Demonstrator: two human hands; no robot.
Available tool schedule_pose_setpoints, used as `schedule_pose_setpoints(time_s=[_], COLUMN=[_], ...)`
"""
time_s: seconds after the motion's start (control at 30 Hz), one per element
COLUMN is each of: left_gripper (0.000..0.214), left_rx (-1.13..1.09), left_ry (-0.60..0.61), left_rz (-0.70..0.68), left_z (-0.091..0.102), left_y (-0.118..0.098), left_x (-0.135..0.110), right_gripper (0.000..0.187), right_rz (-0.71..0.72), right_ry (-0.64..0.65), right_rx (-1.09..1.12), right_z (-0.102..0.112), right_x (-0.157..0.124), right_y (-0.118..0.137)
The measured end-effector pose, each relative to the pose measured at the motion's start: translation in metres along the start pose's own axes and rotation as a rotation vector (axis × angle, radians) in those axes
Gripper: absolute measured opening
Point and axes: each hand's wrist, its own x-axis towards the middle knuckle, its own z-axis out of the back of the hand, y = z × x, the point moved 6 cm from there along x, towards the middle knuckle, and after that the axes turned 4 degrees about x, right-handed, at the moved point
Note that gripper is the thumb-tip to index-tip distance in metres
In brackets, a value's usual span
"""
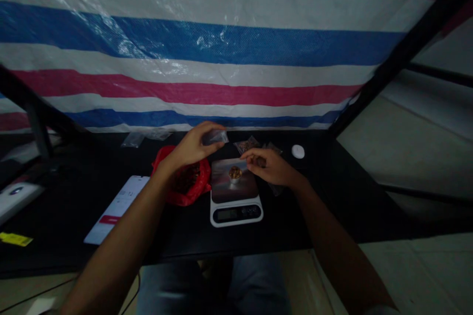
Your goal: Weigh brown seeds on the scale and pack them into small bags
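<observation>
My left hand (pixel 195 145) is closed on a small clear plastic bag (pixel 217 137), held above the table behind the kitchen scale. Below that hand sits a red plastic bag (pixel 202 179), its mouth spread wide, with dark brownish pieces inside. The digital kitchen scale (pixel 221 192) has a metal top and a white body. On its plate stands a small cup (pixel 235 175) filled with brown pieces. My right hand (pixel 269 165) hovers at the plate's right edge, fingers loosely curled and apart, with nothing visible in them.
Filled clear packets (pixel 247 144) lie behind the scale, partly hidden by my right hand. A white oval object (pixel 297 151) is at the right. Flat clear bags (pixel 133 139) lie at the back left. A lit phone (pixel 121 206) and a yellow tag (pixel 15 239) are left.
</observation>
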Motion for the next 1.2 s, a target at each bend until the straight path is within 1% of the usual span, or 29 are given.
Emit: schedule_pose_setpoints(time_s=[0.07, 0.1, 0.17, 0.27, 0.37, 0.43, 0.6, 0.77, 0.93, 1.07, 1.2], left_gripper=[0.036, 0.035, 0.035, 0.036, 0.033, 0.036, 0.055, 0.064, 0.061, 0.058, 0.054], left_rx=[-0.009, -0.012, -0.006, -0.024, -0.029, 0.005, 0.041, 0.031, 0.041, 0.042, -0.007], left_ry=[0.053, 0.078, 0.115, 0.152, 0.203, 0.225, 0.210, 0.193, 0.161, 0.109, 0.078], left_rz=[-0.024, -0.021, 0.002, 0.011, 0.013, 0.028, 0.055, 0.066, 0.050, 0.053, 0.037], left_z=[0.001, 0.001, -0.002, -0.009, -0.017, -0.020, -0.021, -0.024, -0.028, -0.027, -0.028], left_y=[-0.020, -0.026, -0.030, -0.027, -0.025, -0.024, -0.024, -0.025, -0.030, -0.031, -0.032], left_x=[-0.023, -0.033, -0.050, -0.063, -0.066, -0.066, -0.070, -0.070, -0.068, -0.068, -0.068], right_gripper=[0.030, 0.032, 0.038, 0.045, 0.040, 0.035, 0.029, 0.028, 0.029, 0.030, 0.029], right_rz=[0.012, 0.014, 0.008, -0.008, 0.001, 0.025, 0.035, 0.006, 0.035, 0.099, 0.156], right_ry=[0.066, 0.096, 0.137, 0.156, 0.140, 0.116, 0.078, 0.050, 0.039, -0.007, -0.022], right_rx=[-0.035, -0.056, -0.098, -0.134, -0.142, -0.137, -0.107, -0.081, -0.062, -0.116, -0.122], right_z=[-0.004, -0.006, -0.009, -0.014, -0.017, -0.017, -0.014, -0.012, -0.014, -0.012, -0.012], right_x=[-0.001, -0.002, -0.002, -0.002, 0.000, 0.000, 0.000, 0.000, 0.001, 0.000, -0.001], right_y=[0.002, 0.003, 0.006, 0.009, 0.008, 0.007, 0.008, 0.011, 0.013, 0.016, 0.021])
